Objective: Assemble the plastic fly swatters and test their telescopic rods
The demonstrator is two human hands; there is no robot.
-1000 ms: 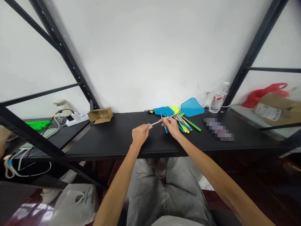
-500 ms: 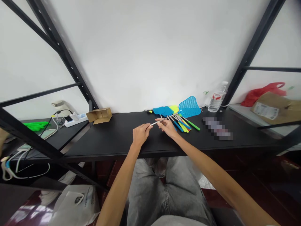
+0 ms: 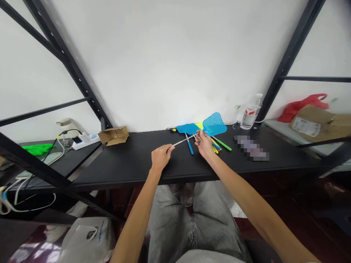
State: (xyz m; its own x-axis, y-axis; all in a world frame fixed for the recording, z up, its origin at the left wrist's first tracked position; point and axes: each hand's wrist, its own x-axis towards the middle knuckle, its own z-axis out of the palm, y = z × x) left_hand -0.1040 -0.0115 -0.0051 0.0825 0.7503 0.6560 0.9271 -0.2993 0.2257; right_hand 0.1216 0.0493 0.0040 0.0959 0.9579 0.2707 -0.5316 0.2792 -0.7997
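A blue fly swatter (image 3: 215, 124) with a thin metal rod is held above the black table. My left hand (image 3: 161, 157) is closed round the rod's near end, which it mostly hides. Higher up, close to the mesh head, my right hand (image 3: 204, 143) pinches the same rod. Beneath and behind the right hand lie several more fly swatters, with blue heads (image 3: 187, 128) and a yellow head (image 3: 199, 125). Their blue, yellow, red and green handles point towards me; the green handle (image 3: 222, 144) lies furthest right.
An open cardboard box (image 3: 113, 136) stands at the table's left, beyond it a white power strip (image 3: 87, 141). A water bottle (image 3: 251, 112) stands at the back right near a blurred-out item (image 3: 251, 148). Black metal shelf posts (image 3: 285, 62) rise on both sides. The white wall (image 3: 164, 65) closes the back.
My right hand has slid along the rod towards the swatter's head, away from my left hand. More of the metal rod shows between the hands. The view has shifted slightly.
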